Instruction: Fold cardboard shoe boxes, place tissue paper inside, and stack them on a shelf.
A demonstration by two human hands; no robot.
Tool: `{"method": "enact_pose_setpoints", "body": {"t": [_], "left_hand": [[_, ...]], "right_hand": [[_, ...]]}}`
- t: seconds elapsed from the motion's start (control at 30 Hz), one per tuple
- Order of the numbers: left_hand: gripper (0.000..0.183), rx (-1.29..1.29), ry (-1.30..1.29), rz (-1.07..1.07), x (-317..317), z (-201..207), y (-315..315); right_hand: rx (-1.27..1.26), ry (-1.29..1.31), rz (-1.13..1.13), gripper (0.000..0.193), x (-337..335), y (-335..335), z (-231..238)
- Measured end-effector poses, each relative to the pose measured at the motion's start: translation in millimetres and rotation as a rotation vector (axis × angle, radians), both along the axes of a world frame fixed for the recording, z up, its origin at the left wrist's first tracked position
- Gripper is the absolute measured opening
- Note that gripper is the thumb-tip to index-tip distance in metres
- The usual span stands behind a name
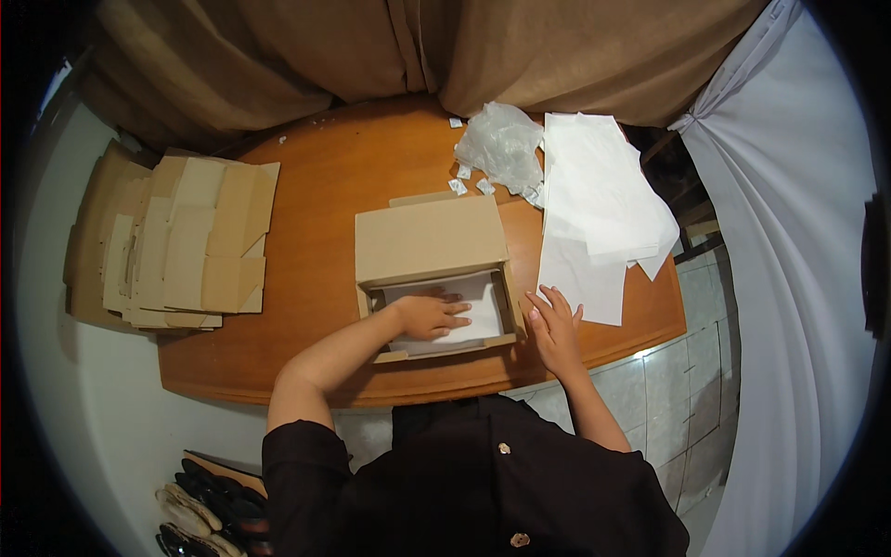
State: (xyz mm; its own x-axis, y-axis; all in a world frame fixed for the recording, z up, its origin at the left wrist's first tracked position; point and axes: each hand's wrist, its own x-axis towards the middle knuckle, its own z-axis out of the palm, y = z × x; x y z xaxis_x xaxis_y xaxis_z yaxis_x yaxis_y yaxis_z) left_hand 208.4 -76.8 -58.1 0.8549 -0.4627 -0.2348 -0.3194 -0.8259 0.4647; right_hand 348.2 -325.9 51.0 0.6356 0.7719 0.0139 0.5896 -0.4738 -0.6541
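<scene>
Paper [486,311] was laid crosswise in a box [432,241], left of the empty, separate right hand [557,336].
It was touched by the spread left hand [431,317] (nearer).

Counted: one lidded cardboard box [432,243] with at least one white paper liner [484,311], one left hand [429,317], one right hand [557,334], one plastic bag [501,148], one loose paper pile [594,186], one flattened-carton stack [195,241] (layers overlap, uncountable), at least four white sachets [485,187].
</scene>
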Motion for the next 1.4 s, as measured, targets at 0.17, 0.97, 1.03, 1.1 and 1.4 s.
{"method": "enact_pose_setpoints", "body": {"t": [0.17,0.97,1.03,1.1,1.4], "left_hand": [[0.041,-0.264,0.32,0.543,-6,79,-13],[0.011,0.082,-0.338,0.947,-40,116,-34],[0.01,0.097,-0.303,0.974,-36,108,-27],[0.012,-0.012,-0.227,0.845,-33,100,-22],[0.016,0.015,-0.033,0.863,-30,72,-13]], "right_hand": [[0.095,-0.011,0.005,0.034,42,34,-16],[0.036,-0.716,0.079,0.028,145,209,-152],[0.032,-0.652,0.047,0.025,139,201,-147],[0.118,-0.483,-0.008,0.017,131,191,-141],[0.001,-0.161,-0.097,0.006,103,114,-82]]}}
